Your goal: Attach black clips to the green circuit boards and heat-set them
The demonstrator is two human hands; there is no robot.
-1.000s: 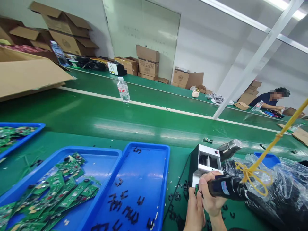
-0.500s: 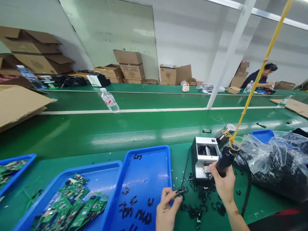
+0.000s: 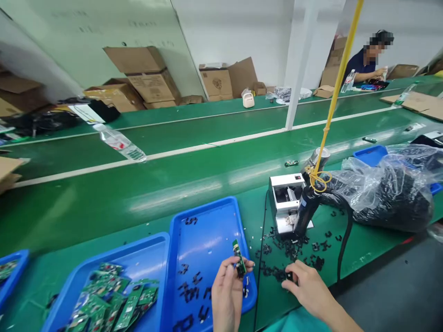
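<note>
Left hand (image 3: 226, 288) narrow, pinching green circuit board (image 3: 238, 258) upright between thumb and fingers, above lower right corner of blue tray (image 3: 204, 206). Tray holds loose black plastic clips (image 3: 190, 293). Right hand (image 3: 308, 286) curled on green counter (image 3: 374, 251), fingertips among scattered clips; cannot tell if holding one. Just beyond right hand, white bench machine (image 3: 285, 196) and black handheld tool (image 3: 306, 212) on yellow cord (image 3: 332, 92). Second blue tray (image 3: 138, 244) of green boards beside first, toward counter's left. Plastic bag of black parts (image 3: 391, 193) right.
</note>
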